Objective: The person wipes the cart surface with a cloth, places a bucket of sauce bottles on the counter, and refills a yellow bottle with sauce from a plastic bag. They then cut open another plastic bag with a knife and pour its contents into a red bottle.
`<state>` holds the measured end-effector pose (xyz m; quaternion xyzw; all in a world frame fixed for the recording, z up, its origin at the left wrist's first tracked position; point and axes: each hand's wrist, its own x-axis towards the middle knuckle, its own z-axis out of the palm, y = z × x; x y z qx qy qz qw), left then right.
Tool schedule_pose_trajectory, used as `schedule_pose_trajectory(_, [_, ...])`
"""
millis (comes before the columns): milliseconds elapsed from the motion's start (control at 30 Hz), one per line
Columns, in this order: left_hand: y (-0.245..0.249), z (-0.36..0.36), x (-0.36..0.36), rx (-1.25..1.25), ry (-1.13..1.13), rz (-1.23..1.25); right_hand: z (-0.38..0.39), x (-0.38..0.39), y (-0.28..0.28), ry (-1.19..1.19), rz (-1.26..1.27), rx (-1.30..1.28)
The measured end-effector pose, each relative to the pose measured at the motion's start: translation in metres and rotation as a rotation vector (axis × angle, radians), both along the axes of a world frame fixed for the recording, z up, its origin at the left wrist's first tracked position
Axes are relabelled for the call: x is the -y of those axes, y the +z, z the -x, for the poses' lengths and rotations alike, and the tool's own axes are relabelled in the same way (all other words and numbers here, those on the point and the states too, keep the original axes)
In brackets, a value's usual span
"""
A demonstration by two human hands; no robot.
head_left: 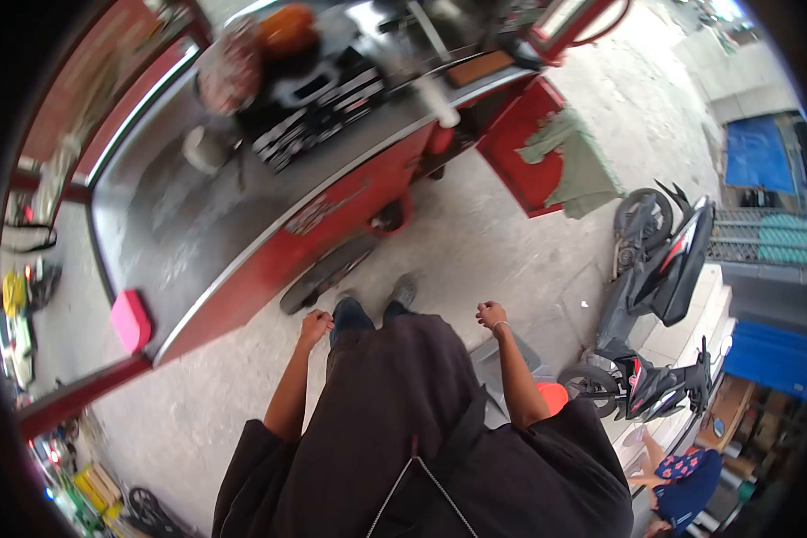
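My left hand (316, 325) hangs low beside my leg, near the cart's wheel (330, 273). Its fingers are curled in, and nothing shows in them. On the other side, my right hand (490, 314) is held out over the floor, fingers also loosely curled with no object visible; a thin bracelet circles that wrist. Neither hand touches the red food cart (278, 242) in front of me. On its metal counter (166, 224) lie a pink board-like item (132, 321), a white cup-like vessel (206, 150) and a black-and-white patterned box (318, 117).
A red cart door (516, 161) stands open with a green cloth (574, 166) over it. Motorbikes (663, 260) are parked at the right. A grey bin (502, 359) and an orange-red container (553, 396) are by my right arm. Another person (688, 484) is at lower right.
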<state>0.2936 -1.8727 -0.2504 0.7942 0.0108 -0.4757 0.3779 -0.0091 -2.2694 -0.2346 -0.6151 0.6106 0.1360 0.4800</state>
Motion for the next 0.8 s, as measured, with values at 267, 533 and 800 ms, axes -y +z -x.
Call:
schedule_pose_trajectory(267, [0.029,-0.017,0.178,0.066,-0.275,0.176,-0.083,0.124,0.027,-0.028,-0.005,0.256])
schedule_pose_trajectory(533, [-0.021,-0.065,0.320,0.176,-0.580,-0.019,-0.171,0.302,0.067,-0.207,0.054,0.552])
schedule_pose_trajectory(800, [0.081,-0.083,0.552,0.127,-0.559,0.372,-0.165,0.385,0.074,-0.359,0.057,0.512])
